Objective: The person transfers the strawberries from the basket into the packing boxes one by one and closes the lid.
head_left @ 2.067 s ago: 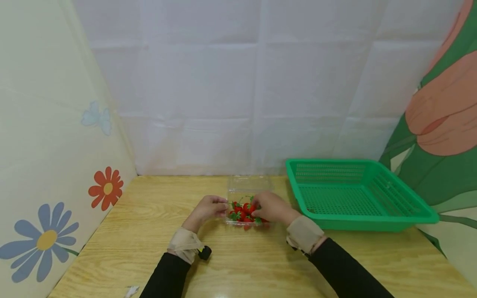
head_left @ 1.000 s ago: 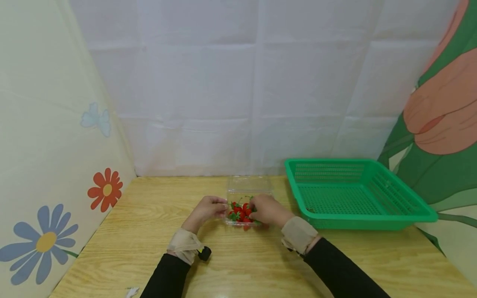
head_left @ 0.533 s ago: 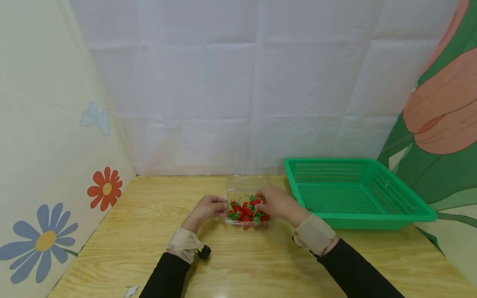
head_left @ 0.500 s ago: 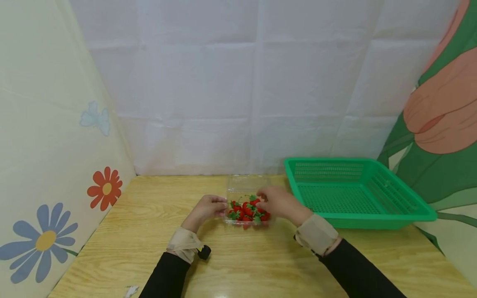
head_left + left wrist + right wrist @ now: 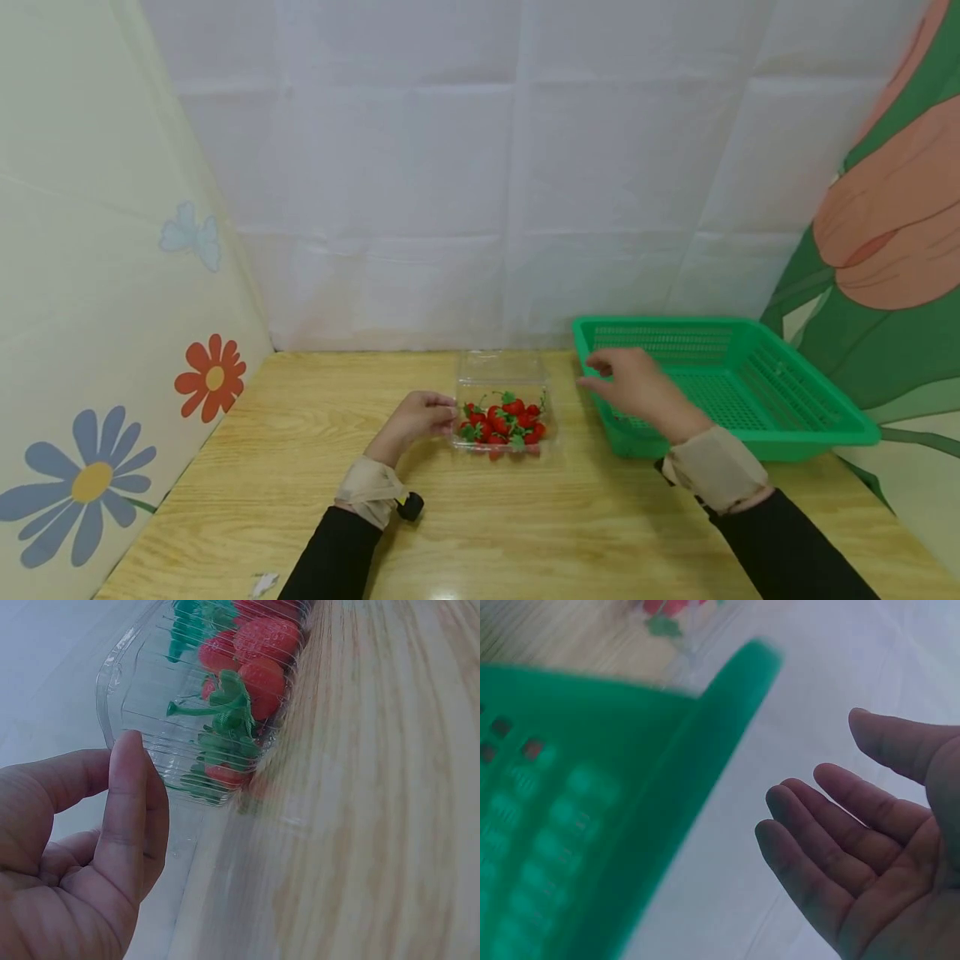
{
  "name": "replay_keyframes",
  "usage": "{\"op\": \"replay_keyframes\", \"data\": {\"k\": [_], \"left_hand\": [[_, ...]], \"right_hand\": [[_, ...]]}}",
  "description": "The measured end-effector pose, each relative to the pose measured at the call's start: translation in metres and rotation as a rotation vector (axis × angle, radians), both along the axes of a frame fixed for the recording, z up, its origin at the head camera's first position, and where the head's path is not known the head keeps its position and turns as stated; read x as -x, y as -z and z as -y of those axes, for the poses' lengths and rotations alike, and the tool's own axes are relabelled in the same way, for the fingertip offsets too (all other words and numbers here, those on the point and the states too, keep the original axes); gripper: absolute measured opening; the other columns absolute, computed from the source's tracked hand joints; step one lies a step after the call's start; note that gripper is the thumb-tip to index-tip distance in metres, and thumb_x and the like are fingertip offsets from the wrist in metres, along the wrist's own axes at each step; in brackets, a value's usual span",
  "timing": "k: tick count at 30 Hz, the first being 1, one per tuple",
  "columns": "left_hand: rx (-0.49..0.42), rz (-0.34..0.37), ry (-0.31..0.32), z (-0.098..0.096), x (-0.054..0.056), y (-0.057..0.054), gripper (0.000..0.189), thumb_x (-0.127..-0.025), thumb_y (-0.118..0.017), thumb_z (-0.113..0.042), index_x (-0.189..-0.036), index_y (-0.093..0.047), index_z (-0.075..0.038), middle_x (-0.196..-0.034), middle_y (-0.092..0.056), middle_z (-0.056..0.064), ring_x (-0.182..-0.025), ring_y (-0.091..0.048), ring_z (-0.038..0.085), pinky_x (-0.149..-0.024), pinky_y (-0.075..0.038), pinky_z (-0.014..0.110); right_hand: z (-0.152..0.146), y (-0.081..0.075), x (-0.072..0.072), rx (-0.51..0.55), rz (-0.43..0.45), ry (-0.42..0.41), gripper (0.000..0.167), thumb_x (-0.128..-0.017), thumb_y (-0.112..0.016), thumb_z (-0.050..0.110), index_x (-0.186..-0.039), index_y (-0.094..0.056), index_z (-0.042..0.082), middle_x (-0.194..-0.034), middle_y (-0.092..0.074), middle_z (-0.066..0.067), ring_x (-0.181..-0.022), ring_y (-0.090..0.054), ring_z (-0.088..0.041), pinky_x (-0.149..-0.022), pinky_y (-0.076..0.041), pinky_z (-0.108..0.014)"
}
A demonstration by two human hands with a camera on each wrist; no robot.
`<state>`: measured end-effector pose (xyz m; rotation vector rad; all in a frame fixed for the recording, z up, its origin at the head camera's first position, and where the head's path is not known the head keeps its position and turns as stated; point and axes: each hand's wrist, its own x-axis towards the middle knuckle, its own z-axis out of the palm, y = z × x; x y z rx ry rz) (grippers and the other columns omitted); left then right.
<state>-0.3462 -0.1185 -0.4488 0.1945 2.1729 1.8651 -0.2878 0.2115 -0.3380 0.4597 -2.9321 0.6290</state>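
In the head view, a clear plastic clamshell box (image 5: pixel 501 385) with its lid up stands on the table. Several red strawberries (image 5: pixel 497 422) with green leaves fill it. My left hand (image 5: pixel 414 422) is at its left side; in the left wrist view the thumb and fingers of that hand (image 5: pixel 105 832) pinch the rim of the box (image 5: pixel 112 679). My right hand (image 5: pixel 633 387) hovers over the left edge of a green basket (image 5: pixel 731 437). Seen from the right wrist, this hand (image 5: pixel 862 859) has its fingers apart and nothing in them.
Beneath everything is a wood-grain table (image 5: pixel 480 525). A white cloth (image 5: pixel 390 208) hangs behind it, with flower-printed panels at both sides. A small white scrap (image 5: pixel 264 585) lies near the front left.
My right hand has come away from the strawberries and moved right to the basket's edge, its fingers spreading. The left hand has stayed at the box.
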Motion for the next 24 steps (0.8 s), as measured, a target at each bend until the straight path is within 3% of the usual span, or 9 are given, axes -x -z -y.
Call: {"op": "replay_keyframes", "data": {"k": [5, 12, 24], "left_hand": [[-0.009, -0.004, -0.007, 0.001, 0.000, 0.001, 0.027, -0.099, -0.059, 0.002, -0.121, -0.060, 0.018, -0.091, -0.069, 0.012, -0.068, -0.063, 0.009, -0.064, -0.057, 0.020], [-0.013, 0.005, 0.000, 0.002, 0.002, 0.000, 0.027, -0.099, -0.058, 0.001, -0.122, -0.060, 0.017, -0.090, -0.068, 0.010, -0.068, -0.062, 0.009, -0.064, -0.057, 0.020], [-0.030, 0.004, 0.017, 0.002, 0.000, 0.000, 0.029, -0.099, -0.058, 0.002, -0.123, -0.057, 0.019, -0.089, -0.068, 0.010, -0.067, -0.062, 0.008, -0.063, -0.057, 0.019]], "right_hand": [[-0.023, 0.002, 0.000, 0.009, 0.037, 0.031, 0.042, -0.101, -0.065, 0.020, -0.132, -0.060, -0.008, -0.128, -0.061, -0.029, -0.114, -0.060, -0.044, -0.090, -0.054, -0.055], [-0.044, 0.014, 0.004, -0.025, 0.114, 0.041, 0.038, -0.098, -0.068, 0.017, -0.125, -0.063, -0.010, -0.118, -0.066, -0.027, -0.108, -0.062, -0.043, -0.085, -0.056, -0.054], [-0.061, 0.038, 0.021, -0.023, 0.275, -0.029, 0.021, -0.090, -0.075, 0.011, -0.103, -0.074, -0.005, -0.102, -0.072, -0.017, -0.094, -0.067, -0.037, -0.079, -0.059, -0.050]]}}
